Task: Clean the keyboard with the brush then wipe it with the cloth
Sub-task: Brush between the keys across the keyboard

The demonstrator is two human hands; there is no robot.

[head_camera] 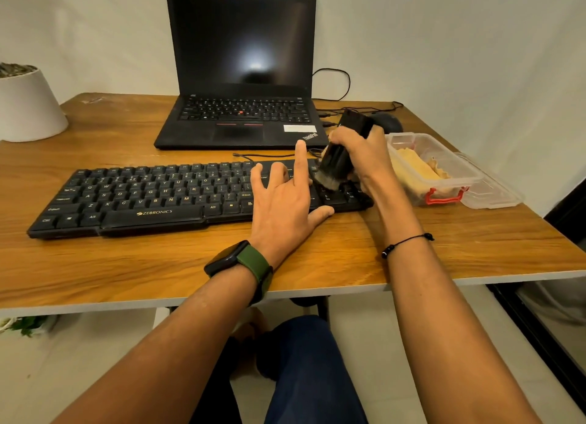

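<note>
A black keyboard (152, 198) lies across the wooden desk (190, 265). My left hand (285, 201) rests flat on the keyboard's right part with fingers spread and the index finger raised. My right hand (361, 157) grips a black brush (336, 166) by its handle. The brush's bristles point down and touch the keys at the keyboard's right end. A yellow cloth (415, 166) lies inside a clear plastic box (444, 182) just right of the keyboard.
An open black laptop (241, 74) with a dark screen stands behind the keyboard. A black mouse (388, 122) and cables lie beside it. A white plant pot (25, 106) sits at the far left. The box's lid (494, 195) rests against the box.
</note>
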